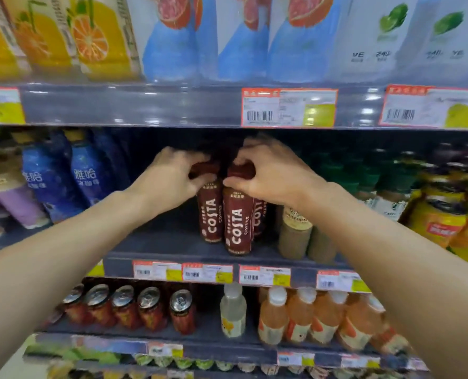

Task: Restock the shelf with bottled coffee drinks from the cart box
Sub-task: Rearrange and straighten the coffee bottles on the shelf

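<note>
Costa bottles (pixel 238 220) are getting seated mid-shelf, left hand (pixel 169 179) and right hand (pixel 271 173) gripping caps, next probably letting go, open slot at 9 o'clock.

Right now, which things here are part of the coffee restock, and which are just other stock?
Job:
left hand on left Costa bottle
right hand on right Costa bottle
middle shelf

Other stock:
blue bottles
beige bottles
cans
orange bottles
juice cartons
</note>
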Motion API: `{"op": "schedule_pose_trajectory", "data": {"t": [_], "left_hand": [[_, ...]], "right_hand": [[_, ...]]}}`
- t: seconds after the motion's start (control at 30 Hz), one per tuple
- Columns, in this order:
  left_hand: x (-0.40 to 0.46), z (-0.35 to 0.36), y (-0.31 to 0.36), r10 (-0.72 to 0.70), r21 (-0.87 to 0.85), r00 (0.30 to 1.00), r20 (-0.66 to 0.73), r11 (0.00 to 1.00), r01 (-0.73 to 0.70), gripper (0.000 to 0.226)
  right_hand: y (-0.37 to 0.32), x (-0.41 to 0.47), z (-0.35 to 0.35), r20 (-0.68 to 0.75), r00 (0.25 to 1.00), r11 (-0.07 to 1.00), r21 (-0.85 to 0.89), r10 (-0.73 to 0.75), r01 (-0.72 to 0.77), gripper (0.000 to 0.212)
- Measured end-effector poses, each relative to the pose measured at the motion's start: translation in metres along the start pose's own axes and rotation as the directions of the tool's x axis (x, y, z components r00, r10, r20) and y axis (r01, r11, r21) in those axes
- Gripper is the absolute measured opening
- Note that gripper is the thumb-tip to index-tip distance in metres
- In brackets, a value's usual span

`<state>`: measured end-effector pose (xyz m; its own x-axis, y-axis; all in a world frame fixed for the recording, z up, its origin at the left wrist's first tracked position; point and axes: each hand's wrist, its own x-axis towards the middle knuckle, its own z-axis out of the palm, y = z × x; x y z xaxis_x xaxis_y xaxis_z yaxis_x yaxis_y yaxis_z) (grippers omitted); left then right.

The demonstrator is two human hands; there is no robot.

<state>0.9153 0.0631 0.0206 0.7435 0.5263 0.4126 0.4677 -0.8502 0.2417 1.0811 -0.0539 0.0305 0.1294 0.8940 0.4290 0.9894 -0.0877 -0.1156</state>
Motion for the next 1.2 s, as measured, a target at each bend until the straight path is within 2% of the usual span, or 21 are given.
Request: {"op": "schedule_pose_trajectory", "data": {"t": [0.1, 0.2, 0.37, 0.63, 0.77, 0.93, 1.07, 1.2], "left_hand": [[0.005, 0.0, -0.007, -0.024, -0.118, 0.999, 0.023, 0.993, 0.026, 0.042], [0.007, 0.0, -0.015, -0.027, -0.146, 0.999, 0.045, 0.989, 0.033, 0.045], [0.004, -0.007, -0.022, 0.052, -0.192, 0.991, 0.121, 0.981, -0.028, 0.051], [-0.015, -0.024, -0.019, 0.221, -0.184, 0.973, 0.063, 0.961, -0.206, 0.049], [-0.02, -0.024, -0.017, 0.233, -0.247, 0.972, 0.04, 0.945, -0.216, 0.05], [-0.019, -0.019, -0.017, 0.194, -0.272, 0.981, 0.009, 0.945, -0.184, 0.053], [-0.015, -0.017, -0.014, 0.156, -0.165, 0.988, 0.019, 0.975, -0.151, 0.057], [-0.013, -0.021, -0.01, 0.126, -0.16, 0.991, 0.05, 0.98, -0.116, 0.056]], "right_hand": [[0.001, 0.0, -0.001, 0.017, 0.997, 0.992, 0.097, 0.08, -0.081, 0.044], [0.001, -0.001, -0.005, 0.039, 0.988, 0.977, 0.15, 0.149, -0.153, 0.046], [-0.011, -0.01, -0.013, 0.059, 0.975, 0.963, 0.155, 0.214, -0.221, 0.041], [-0.029, -0.015, -0.018, 0.059, 0.933, 0.924, 0.133, 0.355, -0.36, 0.038], [-0.035, -0.014, -0.022, 0.075, 0.903, 0.883, 0.192, 0.422, -0.429, 0.035], [-0.031, -0.014, -0.02, 0.078, 0.917, 0.895, 0.198, 0.392, -0.399, 0.04], [-0.026, -0.016, -0.022, 0.081, 0.946, 0.93, 0.174, 0.313, -0.323, 0.043], [-0.025, -0.011, -0.027, 0.111, 0.954, 0.956, 0.068, 0.278, -0.286, 0.05]]}}
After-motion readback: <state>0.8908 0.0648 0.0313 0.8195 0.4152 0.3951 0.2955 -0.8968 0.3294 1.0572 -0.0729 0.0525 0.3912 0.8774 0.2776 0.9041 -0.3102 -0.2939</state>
